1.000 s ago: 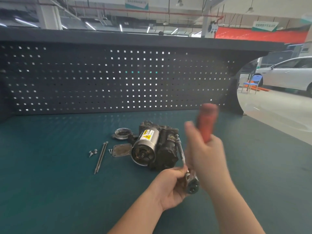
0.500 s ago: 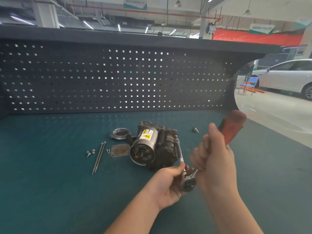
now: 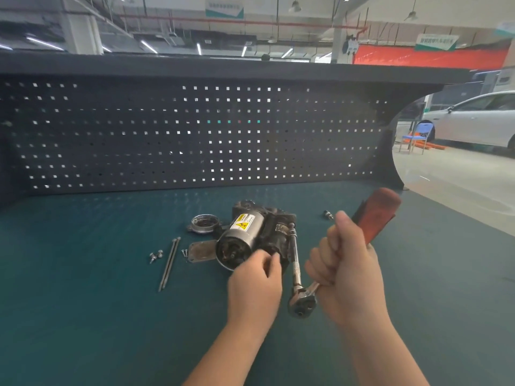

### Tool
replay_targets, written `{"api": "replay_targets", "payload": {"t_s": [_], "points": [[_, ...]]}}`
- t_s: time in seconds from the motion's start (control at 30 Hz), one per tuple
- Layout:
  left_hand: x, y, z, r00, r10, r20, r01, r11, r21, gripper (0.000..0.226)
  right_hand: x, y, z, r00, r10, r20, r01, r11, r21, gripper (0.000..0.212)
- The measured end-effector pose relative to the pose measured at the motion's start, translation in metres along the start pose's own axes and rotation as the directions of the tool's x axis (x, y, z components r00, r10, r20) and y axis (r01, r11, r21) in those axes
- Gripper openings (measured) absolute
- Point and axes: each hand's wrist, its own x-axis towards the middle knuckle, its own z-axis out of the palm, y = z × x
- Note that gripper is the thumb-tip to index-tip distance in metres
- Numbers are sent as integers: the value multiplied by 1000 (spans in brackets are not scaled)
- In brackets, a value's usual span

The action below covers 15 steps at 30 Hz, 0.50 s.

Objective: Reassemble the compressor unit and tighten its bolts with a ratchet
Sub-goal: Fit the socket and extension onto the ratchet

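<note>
The compressor unit (image 3: 252, 235), a silver cylinder with a yellow warning label on a dark housing, lies mid-bench. My right hand (image 3: 344, 270) grips the red-handled ratchet (image 3: 376, 211). The ratchet's head (image 3: 302, 303) carries a long extension bar (image 3: 294, 257) that reaches a bolt on the housing's right side. My left hand (image 3: 255, 284) hovers at the unit's near end with loosely bent fingers and holds nothing. Whether it touches the unit I cannot tell.
On the green bench mat (image 3: 83, 274) left of the unit lie two long bolts (image 3: 169, 263), small screws (image 3: 156, 256), a flat cover plate (image 3: 202, 250) and a round flange (image 3: 204, 222). A small fitting (image 3: 328, 214) sits to the right. A black pegboard (image 3: 195, 135) closes the back.
My left hand let go of the ratchet head and extension and moved up-left to the compressor's near end. The right hand swung the red handle from upright toward the right.
</note>
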Motion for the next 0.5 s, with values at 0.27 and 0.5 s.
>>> {"api": "replay_targets", "payload": {"t_s": [0.27,0.5], "points": [[45,-42,0,958,140,251,-273,720,638,81,-16,-8,5,999,-30,-20,23,955,-295,48],[46,-45,1,975,190,111,-217,739,638,77,-41,-22,12,997,69,35,-51,924,-380,47]]}}
